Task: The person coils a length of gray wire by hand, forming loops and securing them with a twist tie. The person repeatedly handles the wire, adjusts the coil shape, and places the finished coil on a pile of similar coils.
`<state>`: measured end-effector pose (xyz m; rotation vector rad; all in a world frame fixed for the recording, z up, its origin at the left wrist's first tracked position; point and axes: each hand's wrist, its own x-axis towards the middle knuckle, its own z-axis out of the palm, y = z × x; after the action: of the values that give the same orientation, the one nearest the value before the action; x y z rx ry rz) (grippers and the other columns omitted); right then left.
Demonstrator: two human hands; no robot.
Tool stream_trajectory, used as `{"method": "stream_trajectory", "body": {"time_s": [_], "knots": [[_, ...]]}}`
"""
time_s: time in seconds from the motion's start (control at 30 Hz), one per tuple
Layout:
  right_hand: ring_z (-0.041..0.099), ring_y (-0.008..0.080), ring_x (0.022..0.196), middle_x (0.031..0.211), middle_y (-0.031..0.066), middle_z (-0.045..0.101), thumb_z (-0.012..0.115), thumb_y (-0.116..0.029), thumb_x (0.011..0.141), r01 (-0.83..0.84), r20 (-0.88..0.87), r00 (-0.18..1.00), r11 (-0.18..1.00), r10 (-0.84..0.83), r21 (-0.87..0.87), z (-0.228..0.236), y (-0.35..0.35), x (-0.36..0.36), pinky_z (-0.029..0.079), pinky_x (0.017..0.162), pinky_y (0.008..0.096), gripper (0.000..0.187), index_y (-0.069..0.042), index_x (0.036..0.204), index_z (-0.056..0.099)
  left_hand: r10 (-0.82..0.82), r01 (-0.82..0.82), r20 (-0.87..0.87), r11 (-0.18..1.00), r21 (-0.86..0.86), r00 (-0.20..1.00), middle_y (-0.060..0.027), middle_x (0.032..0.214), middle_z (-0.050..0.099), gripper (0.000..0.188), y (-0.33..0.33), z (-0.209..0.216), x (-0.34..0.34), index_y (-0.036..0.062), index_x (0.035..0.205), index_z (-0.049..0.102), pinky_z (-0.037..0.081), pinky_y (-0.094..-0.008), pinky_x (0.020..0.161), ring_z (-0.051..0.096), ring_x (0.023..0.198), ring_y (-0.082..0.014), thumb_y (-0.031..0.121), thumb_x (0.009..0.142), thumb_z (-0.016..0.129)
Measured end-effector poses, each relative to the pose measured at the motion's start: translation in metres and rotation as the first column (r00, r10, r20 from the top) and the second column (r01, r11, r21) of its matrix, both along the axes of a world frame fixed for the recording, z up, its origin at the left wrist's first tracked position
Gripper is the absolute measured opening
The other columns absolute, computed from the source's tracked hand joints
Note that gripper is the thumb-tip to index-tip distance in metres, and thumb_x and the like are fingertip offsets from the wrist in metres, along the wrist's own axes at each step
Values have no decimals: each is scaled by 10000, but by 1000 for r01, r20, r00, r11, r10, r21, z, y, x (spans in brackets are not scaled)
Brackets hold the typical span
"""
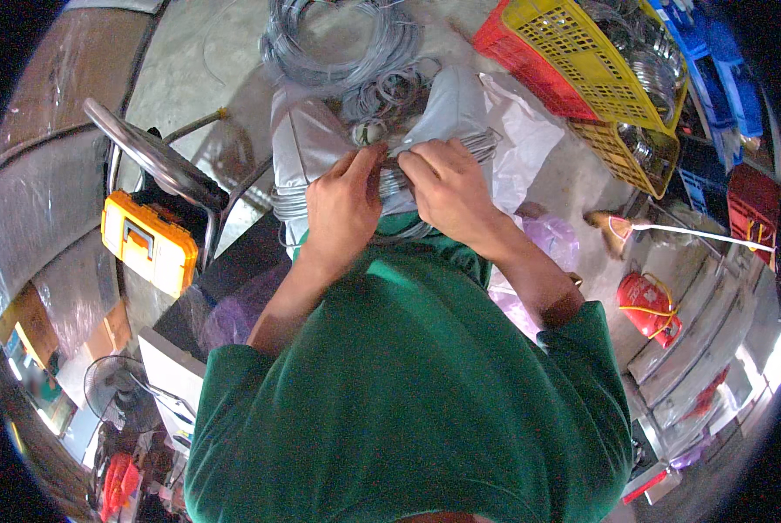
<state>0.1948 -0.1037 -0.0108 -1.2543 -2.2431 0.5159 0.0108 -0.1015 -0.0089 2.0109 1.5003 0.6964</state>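
A coil of grey cable (293,206) lies across my lap, its strands showing on both sides of my hands and between them. My left hand (345,199) is closed at the coil's far edge, thumb and fingers pinched together. Close beside it on the right, my right hand (447,187) is also closed, its fingers curled onto the strands. The fingertips are partly hidden, so the exact piece of cable in each pinch is hard to see. Beyond my knees, a large loose coil of grey wire (342,65) rests on the floor, with a smaller tangled coil (386,94) nearer me.
At the far right stand stacked yellow crates (573,54) holding shiny metal coils, plus a red crate (530,74). An orange toolbox (149,244) sits by a metal-framed chair (159,166) on the left. A broom (617,231) and a red bag (647,305) are at right.
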Motion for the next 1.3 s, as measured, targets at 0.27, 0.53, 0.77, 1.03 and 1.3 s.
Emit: {"method": "stream_trajectory", "body": {"time_s": [0.27,0.53,0.77,1.03,1.3], "knots": [[613,278,755,909,105,617,695,-20,754,11,-85,996,979,6,202,-19,6,-4,499,660,400,215,-3,960,636,116,5,306,929,-370,945,-187,908,713,185,12,-6,-15,-1,1082,672,533,-336,707,716,788,-257,38,901,673],[627,276,809,935,90,615,663,-73,727,-26,-76,996,947,53,320,-36,9,4,528,691,382,265,-22,987,658,-27,40,194,997,-64,981,-174,994,700,280,3,-3,-6,11,1107,634,564,-362,704,709,831,-294,-70,839,620],[617,312,924,1014,116,617,681,-84,718,-34,-122,989,934,82,355,-48,7,0,531,773,428,247,-26,959,668,-150,149,-5,980,133,989,-141,1138,674,326,-6,-2,-11,11,1123,627,587,-396,764,689,934,-308,-25,801,656],[609,310,975,1070,116,616,661,-88,737,-121,-118,979,935,169,333,-40,15,1,505,861,461,242,-11,966,649,-194,193,-8,965,178,981,-136,1024,670,314,-3,-9,-17,6,1129,619,582,-391,736,681,897,-305,13,822,682],[593,293,962,1028,104,599,656,-102,760,-202,7,978,944,208,260,-21,12,6,491,842,460,264,-15,1008,631,-176,166,166,983,75,970,-175,994,653,310,-5,-13,-17,-14,1173,606,563,-426,723,670,862,-359,-6,866,653]]}}
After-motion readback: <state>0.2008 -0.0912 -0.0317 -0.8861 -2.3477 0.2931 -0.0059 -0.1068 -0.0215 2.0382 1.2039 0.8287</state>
